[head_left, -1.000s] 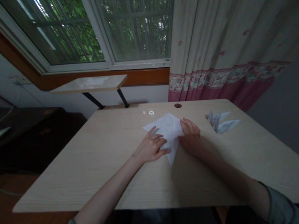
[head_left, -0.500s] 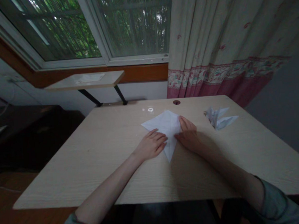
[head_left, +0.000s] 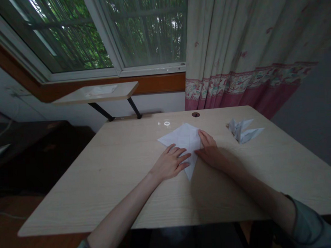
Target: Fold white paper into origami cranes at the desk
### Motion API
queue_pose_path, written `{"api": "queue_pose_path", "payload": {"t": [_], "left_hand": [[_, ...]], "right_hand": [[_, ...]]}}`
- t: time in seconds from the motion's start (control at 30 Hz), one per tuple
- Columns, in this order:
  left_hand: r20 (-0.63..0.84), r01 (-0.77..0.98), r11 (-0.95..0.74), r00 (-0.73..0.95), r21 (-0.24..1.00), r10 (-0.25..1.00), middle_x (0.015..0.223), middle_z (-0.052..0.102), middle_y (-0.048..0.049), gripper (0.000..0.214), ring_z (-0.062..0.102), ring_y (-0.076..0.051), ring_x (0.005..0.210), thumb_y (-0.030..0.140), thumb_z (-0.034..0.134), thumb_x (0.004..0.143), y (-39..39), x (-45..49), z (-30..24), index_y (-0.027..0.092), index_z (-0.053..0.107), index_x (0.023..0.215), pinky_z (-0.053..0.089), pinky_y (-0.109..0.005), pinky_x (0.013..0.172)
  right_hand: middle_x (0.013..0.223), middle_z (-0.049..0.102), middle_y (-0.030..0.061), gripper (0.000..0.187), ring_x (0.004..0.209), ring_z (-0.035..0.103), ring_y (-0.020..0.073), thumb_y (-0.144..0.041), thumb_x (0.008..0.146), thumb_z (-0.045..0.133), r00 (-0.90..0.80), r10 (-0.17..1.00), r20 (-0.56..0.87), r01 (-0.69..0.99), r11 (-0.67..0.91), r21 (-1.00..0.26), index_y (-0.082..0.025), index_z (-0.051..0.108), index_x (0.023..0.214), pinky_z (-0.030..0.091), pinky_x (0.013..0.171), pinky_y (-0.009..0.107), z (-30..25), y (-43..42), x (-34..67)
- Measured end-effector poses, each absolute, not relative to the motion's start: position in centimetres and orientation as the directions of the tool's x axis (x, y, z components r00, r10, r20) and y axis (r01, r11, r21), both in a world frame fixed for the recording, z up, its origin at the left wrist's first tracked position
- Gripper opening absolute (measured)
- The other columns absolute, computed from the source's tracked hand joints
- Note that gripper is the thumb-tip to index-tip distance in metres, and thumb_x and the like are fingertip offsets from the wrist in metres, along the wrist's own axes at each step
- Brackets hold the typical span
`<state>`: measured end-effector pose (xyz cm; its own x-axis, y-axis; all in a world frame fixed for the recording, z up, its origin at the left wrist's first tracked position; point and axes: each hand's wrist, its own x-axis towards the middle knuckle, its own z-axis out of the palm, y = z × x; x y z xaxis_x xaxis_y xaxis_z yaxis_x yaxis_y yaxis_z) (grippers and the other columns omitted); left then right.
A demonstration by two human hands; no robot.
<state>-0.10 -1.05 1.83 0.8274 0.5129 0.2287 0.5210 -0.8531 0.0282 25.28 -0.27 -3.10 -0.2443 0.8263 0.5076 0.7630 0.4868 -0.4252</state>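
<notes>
A folded sheet of white paper (head_left: 187,136), kite-like with a point toward me, lies flat on the desk between my hands. My left hand (head_left: 173,162) rests on its lower left part, palm down, fingers stretched and spread across the paper. Along the right edge is my right hand (head_left: 209,149), its fingers extended against that edge and the thumb apart, touching the paper lower down. Part of the right edge is hidden under these fingers. To the right, apart from both hands, stands a folded paper figure (head_left: 242,131) with pointed wing-like flaps.
The light wooden desk (head_left: 114,152) has a round cable hole (head_left: 195,115) near its back edge. A raised shelf (head_left: 125,91) on black supports stands at the back left, with something pale on it. Behind are a window (head_left: 149,28) and a patterned curtain (head_left: 219,43).
My left hand's fingers have spread and reach farther right over the paper. My right hand stays at the right edge, barely moved. The view has shifted slightly.
</notes>
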Motion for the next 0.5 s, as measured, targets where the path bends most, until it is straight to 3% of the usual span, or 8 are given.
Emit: {"api": "queue_pose_path", "payload": {"t": [0.3, 0.4, 0.5], "left_hand": [[0.217, 0.573, -0.819, 0.799, 0.008, 0.561, 0.147, 0.055, -0.0059, 0.049, 0.051, -0.025, 0.135, 0.055, 0.034, 0.105, -0.73, -0.43, 1.17, 0.029, 0.056, 0.140, 0.024, -0.048, 0.120], [0.217, 0.581, -0.813, 0.792, 0.017, 0.571, 0.146, 0.056, -0.0059, 0.051, 0.052, -0.025, 0.134, 0.057, 0.035, 0.104, -0.69, -0.48, 1.21, 0.029, 0.057, 0.140, 0.024, -0.048, 0.120], [0.220, 0.581, -0.814, 0.791, 0.025, 0.571, 0.146, 0.057, -0.0052, 0.051, 0.052, -0.025, 0.134, 0.058, 0.034, 0.104, -0.71, -0.48, 1.25, 0.030, 0.058, 0.138, 0.024, -0.048, 0.120]], "right_hand": [[0.147, 0.044, 0.0182, 0.071, 0.136, 0.043, 0.0338, -0.020, 0.086, 0.059, -0.221, 0.768, 0.601, 0.728, 0.540, -0.423, -0.021, 0.032, 0.151, 0.039, 0.111, 0.056, -3.43, 0.31, 25.78], [0.135, 0.054, 0.0176, 0.051, 0.125, 0.050, 0.0343, -0.022, 0.086, 0.060, -0.176, 0.762, 0.624, 0.753, 0.512, -0.413, -0.020, 0.049, 0.136, 0.044, 0.104, 0.056, -3.29, 0.47, 25.97], [0.111, 0.063, 0.0140, 0.019, 0.108, 0.057, 0.0315, -0.022, 0.087, 0.061, -0.187, 0.780, 0.597, 0.760, 0.500, -0.415, -0.019, 0.062, 0.105, 0.048, 0.094, 0.050, -2.76, 0.30, 26.12]]}}
